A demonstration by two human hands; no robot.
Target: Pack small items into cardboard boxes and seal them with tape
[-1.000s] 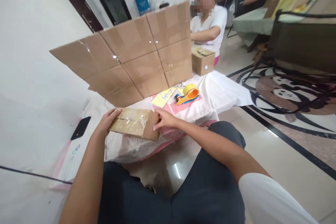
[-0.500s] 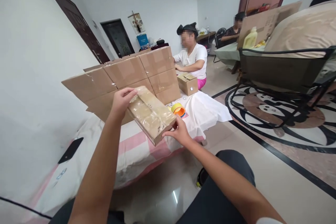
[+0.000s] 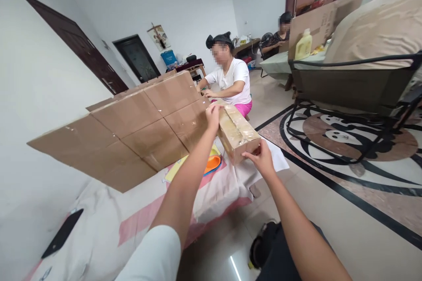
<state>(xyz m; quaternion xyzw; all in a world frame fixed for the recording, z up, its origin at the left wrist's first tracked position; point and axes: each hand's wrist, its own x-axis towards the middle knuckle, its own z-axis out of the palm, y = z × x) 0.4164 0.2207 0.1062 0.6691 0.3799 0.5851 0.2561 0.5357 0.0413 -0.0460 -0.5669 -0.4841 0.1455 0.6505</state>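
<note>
We hold the taped cardboard box (image 3: 238,131) out in front of us, higher and further out than half a second ago, when it hung tilted over the pink-and-white cloth (image 3: 211,193); a second ago it rested on that cloth. Our left hand (image 3: 213,115) grips the box's far end, fingers curled over its upper edge, and our right hand (image 3: 261,160) clasps the near end from below, thumb on the end face. The box is lifted clear of the cloth, between our two hands. The stack of cardboard boxes (image 3: 132,127) now sits left of our left hand, where earlier it stood behind the box. The orange tape dispenser (image 3: 212,163) lies under our left forearm, partly hidden. A black phone (image 3: 62,232) lies far to the left of both hands. Beyond our left hand sits a person in a white shirt (image 3: 231,81). We can read no writing or label on the box; its shiny tape shows only glare.
</note>
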